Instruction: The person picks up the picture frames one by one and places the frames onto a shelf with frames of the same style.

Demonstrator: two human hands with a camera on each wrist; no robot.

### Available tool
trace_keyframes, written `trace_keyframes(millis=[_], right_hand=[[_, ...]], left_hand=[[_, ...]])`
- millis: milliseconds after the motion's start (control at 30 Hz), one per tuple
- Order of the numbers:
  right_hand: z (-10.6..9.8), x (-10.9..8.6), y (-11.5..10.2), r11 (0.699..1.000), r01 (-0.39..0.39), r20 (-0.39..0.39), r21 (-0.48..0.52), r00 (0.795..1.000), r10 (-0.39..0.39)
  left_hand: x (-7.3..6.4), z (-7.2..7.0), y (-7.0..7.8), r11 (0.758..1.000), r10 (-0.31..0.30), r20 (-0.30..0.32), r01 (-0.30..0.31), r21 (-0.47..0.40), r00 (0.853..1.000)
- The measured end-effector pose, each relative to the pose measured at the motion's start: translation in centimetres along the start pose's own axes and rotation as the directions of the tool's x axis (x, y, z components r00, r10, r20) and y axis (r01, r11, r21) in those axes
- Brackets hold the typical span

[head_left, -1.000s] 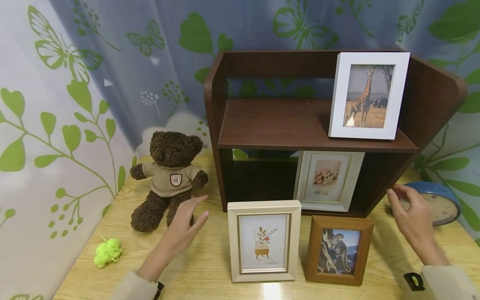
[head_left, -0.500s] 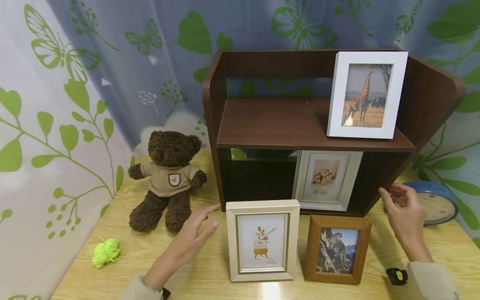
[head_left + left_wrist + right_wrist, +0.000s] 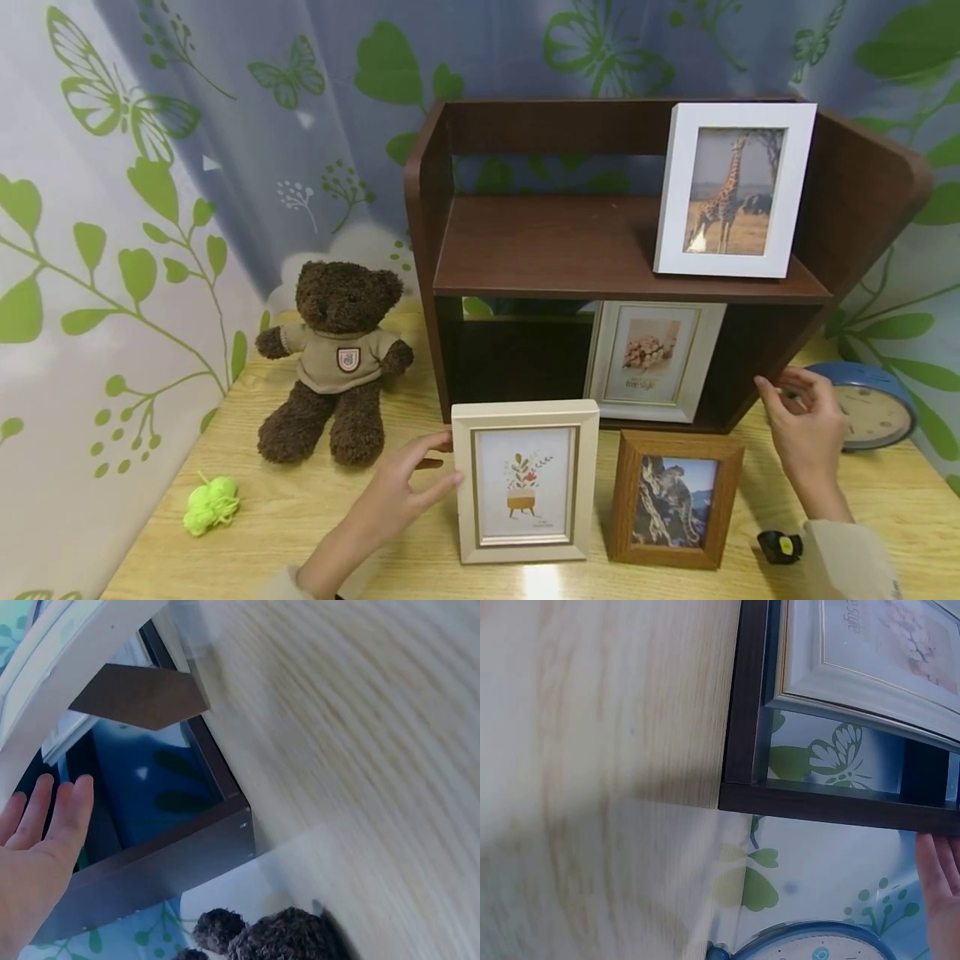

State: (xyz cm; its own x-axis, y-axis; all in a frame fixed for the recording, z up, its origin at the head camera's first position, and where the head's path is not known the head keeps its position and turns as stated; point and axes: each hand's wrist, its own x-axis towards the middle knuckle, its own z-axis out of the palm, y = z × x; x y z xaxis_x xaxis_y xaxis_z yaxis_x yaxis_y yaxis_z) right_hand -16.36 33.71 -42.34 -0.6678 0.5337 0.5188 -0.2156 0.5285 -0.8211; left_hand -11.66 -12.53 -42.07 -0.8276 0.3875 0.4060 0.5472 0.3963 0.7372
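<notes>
My left hand [image 3: 408, 492] is at the left side of a cream picture frame [image 3: 527, 483] that stands upright with a plant picture. Its thumb tip and fingertips meet the frame's left edge in the head view. In the left wrist view the fingers [image 3: 71, 814] are extended beside the frame's pale edge. My right hand [image 3: 810, 425], fingers loosely bent, is beside the right side of the dark brown shelf [image 3: 585, 292]. Fingertips touch the shelf's side edge in the right wrist view. A blue clock [image 3: 873, 408] stands behind that hand, partly hidden.
A brown wooden frame [image 3: 678, 500] with a leopard picture stands right of the cream one. A white giraffe frame [image 3: 735, 192] is on the upper shelf, a pale frame [image 3: 656, 362] on the lower. A teddy bear [image 3: 341, 362] and green yarn [image 3: 212, 504] are at left.
My left hand has moved right, from in front of the teddy bear to the cream frame's left edge. My right hand has shifted slightly left toward the shelf's side.
</notes>
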Motion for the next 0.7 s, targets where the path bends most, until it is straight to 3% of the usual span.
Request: trace_keyframes(millis=[167,300,400,700], right_hand=[[0.0,-0.1,-0.1,1.000,0.008,-0.009,0.008,1.000,-0.008],[0.0,-0.1,-0.2,1.000,0.001,-0.017,-0.009,1.000,-0.001],[0.0,-0.1,-0.3,1.000,-0.006,-0.021,-0.026,1.000,0.005],[0.1,-0.2,-0.5,0.999,-0.024,-0.023,-0.043,0.999,0.023]], left_hand=[[-0.1,0.6,0.1,0.988,-0.038,0.036,0.043,-0.151,0.999],[-0.3,0.9,0.2,0.968,-0.100,0.073,0.114,-0.223,0.992],[-0.4,1.2,0.3,0.955,-0.140,0.105,0.163,-0.249,0.985],[-0.8,1.5,0.3,0.954,-0.137,0.119,0.164,-0.253,0.983]])
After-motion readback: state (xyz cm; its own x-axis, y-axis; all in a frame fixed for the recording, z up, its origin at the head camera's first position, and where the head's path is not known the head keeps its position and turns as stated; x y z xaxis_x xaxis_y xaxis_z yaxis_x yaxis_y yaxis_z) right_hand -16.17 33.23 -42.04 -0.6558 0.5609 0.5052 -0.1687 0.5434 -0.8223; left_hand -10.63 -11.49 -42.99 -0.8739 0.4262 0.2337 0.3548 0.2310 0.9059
